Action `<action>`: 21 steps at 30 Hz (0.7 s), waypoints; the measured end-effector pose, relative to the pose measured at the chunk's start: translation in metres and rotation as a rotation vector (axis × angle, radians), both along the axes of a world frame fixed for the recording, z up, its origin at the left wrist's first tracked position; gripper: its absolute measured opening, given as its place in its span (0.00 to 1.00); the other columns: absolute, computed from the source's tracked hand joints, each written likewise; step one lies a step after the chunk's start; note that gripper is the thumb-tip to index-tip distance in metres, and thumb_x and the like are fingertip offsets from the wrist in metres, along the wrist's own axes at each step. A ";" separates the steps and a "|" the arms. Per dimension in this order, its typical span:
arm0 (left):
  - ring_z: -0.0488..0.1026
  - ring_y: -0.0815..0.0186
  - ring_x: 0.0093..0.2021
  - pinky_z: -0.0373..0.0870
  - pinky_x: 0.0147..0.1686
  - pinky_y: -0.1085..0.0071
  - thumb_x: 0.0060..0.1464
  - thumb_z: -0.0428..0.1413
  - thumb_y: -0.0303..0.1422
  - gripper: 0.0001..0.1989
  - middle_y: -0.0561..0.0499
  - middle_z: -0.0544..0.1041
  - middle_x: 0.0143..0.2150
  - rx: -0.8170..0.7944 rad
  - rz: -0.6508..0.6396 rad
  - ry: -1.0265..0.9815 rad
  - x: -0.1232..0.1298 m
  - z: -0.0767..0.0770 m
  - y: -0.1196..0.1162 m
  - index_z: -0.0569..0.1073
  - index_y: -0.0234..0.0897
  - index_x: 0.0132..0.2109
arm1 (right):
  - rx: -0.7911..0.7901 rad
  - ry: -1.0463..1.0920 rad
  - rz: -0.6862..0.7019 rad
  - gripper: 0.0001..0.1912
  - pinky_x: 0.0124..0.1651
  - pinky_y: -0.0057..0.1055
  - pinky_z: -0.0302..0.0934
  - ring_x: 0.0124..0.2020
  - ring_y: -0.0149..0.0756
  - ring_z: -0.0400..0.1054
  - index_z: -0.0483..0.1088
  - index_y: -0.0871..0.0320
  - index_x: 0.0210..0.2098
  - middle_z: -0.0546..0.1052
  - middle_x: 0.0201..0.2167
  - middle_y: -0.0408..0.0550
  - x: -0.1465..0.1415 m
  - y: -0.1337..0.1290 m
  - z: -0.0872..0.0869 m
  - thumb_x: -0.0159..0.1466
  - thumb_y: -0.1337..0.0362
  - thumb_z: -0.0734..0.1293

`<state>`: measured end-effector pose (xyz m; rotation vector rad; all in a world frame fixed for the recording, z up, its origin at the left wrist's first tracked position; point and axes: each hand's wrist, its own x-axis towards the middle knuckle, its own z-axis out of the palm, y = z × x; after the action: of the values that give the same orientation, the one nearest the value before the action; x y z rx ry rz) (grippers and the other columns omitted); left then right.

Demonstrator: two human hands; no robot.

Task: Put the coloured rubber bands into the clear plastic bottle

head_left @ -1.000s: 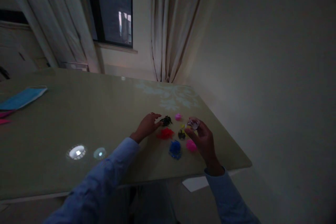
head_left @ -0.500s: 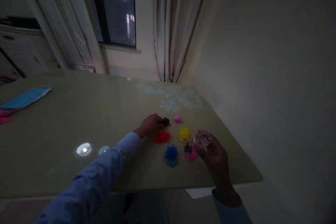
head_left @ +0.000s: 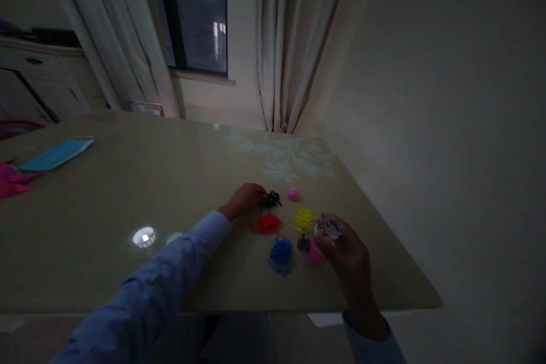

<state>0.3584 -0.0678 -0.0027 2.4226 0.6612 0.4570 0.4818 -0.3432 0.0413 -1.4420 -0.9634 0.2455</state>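
My left hand [head_left: 247, 199] is at the left side of a pile of small black pieces [head_left: 270, 199], its fingertips closed on a dark piece. My right hand [head_left: 347, 250] holds a small clear container [head_left: 331, 227] between thumb and fingers. Close to it lie a yellow pile [head_left: 304, 220], a pink pile [head_left: 314, 252] partly hidden by the hand, and a small dark object [head_left: 303, 243]. A red pile [head_left: 268, 224] lies below my left hand, with a blue pile [head_left: 281, 256] nearer the front edge. A pink item [head_left: 294, 194] sits right of the black pile.
The glossy table [head_left: 179, 165] meets a wall along its right side. At the far left lie a blue face mask [head_left: 57, 154] and a bright pink item [head_left: 12, 181]. Curtains [head_left: 285, 40] and a window stand behind the table.
The view has shifted slightly, moving the table items rightward. My left fingers have lifted a little from the black pile with a dark piece. My right hand still holds the clear container.
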 end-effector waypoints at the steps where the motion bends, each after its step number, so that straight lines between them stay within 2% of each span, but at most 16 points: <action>1: 0.77 0.61 0.40 0.70 0.43 0.68 0.55 0.55 0.33 0.12 0.46 0.83 0.39 -0.006 -0.014 -0.001 -0.001 0.001 0.001 0.82 0.40 0.42 | 0.001 0.002 0.002 0.19 0.48 0.38 0.72 0.44 0.44 0.75 0.75 0.55 0.46 0.79 0.43 0.52 0.000 0.001 -0.001 0.57 0.57 0.75; 4: 0.77 0.60 0.40 0.70 0.43 0.68 0.51 0.59 0.32 0.15 0.46 0.82 0.40 -0.025 -0.063 0.005 -0.005 0.002 0.004 0.81 0.39 0.47 | 0.002 0.013 0.011 0.19 0.48 0.37 0.71 0.44 0.43 0.75 0.75 0.55 0.46 0.79 0.43 0.52 0.000 0.003 -0.002 0.57 0.57 0.75; 9: 0.77 0.58 0.44 0.71 0.47 0.66 0.44 0.65 0.29 0.25 0.43 0.80 0.48 -0.038 -0.133 -0.003 -0.012 0.000 0.008 0.78 0.39 0.53 | -0.003 0.035 0.021 0.20 0.45 0.35 0.72 0.42 0.42 0.76 0.75 0.55 0.46 0.80 0.42 0.51 -0.005 0.007 -0.001 0.56 0.56 0.76; 15: 0.76 0.61 0.45 0.71 0.49 0.66 0.44 0.63 0.26 0.24 0.47 0.79 0.49 -0.050 -0.174 -0.043 -0.012 -0.002 0.005 0.78 0.43 0.51 | 0.002 0.018 0.038 0.21 0.49 0.37 0.71 0.46 0.44 0.75 0.74 0.55 0.48 0.79 0.45 0.53 -0.013 0.013 0.003 0.57 0.56 0.75; 21: 0.77 0.59 0.43 0.72 0.46 0.66 0.47 0.64 0.30 0.19 0.45 0.79 0.47 -0.049 -0.079 -0.072 -0.004 -0.008 -0.002 0.79 0.40 0.49 | 0.009 0.021 0.077 0.21 0.52 0.39 0.70 0.47 0.44 0.74 0.74 0.54 0.49 0.79 0.47 0.53 -0.025 0.022 0.005 0.57 0.56 0.75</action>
<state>0.3548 -0.0694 -0.0109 2.3653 0.5383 0.4874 0.4564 -0.3209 0.0464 -1.3926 -1.0027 0.3126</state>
